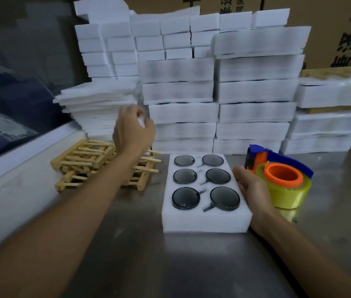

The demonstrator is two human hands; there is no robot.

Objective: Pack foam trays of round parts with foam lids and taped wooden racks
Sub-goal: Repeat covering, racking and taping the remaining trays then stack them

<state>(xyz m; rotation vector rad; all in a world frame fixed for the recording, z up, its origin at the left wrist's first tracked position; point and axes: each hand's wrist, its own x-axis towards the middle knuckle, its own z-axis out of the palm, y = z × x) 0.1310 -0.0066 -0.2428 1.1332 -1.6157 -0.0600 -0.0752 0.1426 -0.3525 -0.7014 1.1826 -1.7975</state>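
Note:
A white foam tray (204,220) lies on the metal table in the middle, holding several dark round parts (185,198) in two columns. My right hand (254,190) rests flat against the tray's right side, fingers straight. My left hand (133,130) is raised above a pile of wooden racks (88,160), at the edge of a stack of thin foam lids (97,104). Its fingers are curled and seem to pinch the corner of a foam sheet, which is blurred.
A tape dispenser (282,181) with a yellow roll, orange core and blue frame stands right of the tray. Stacks of packed foam trays (254,91) fill the back, with cardboard boxes (331,29) behind. A white ledge (20,160) runs along the left.

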